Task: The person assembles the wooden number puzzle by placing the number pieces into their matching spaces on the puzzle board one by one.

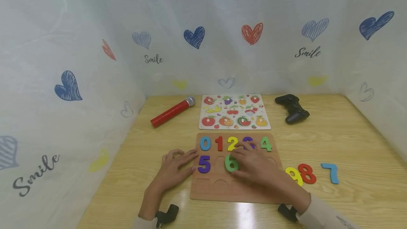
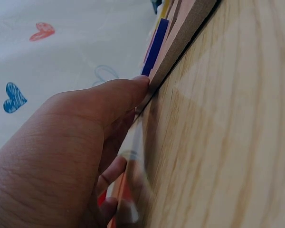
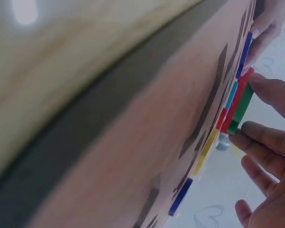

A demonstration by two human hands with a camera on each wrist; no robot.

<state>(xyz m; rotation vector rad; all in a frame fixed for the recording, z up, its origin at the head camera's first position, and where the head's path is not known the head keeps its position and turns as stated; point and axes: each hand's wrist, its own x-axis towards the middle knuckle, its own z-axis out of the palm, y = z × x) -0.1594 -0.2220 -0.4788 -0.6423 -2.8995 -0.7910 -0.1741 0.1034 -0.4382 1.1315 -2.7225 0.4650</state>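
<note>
Your right sleeve (image 1: 322,213) lies nearest the view, and ahead of it your right hand (image 1: 254,163) pinches the green 6 (image 1: 231,164) between thumb and fingers, over the second row of the wooden board (image 1: 238,198). Seen from the right wrist, that piece appears lifted off the board's face. Your left hand's (image 1: 173,170) fingers are relaxed, grasping nothing, tips at the board's left edge beside the purple 5 (image 1: 204,164). With the blue 0 (image 1: 205,144) through the green 4 (image 1: 266,144) filling the top row, seating the 6 looks like the step in hand. It probably belongs in the bare recess (image 1: 219,162) just right of the 5, which calls for a slight shift left, aligning, then pressing. Yellow 9 (image 1: 294,176), red 8 (image 1: 307,174) and blue 7 (image 1: 332,173) lie toward the counter's (image 1: 365,200) right edge.
</note>
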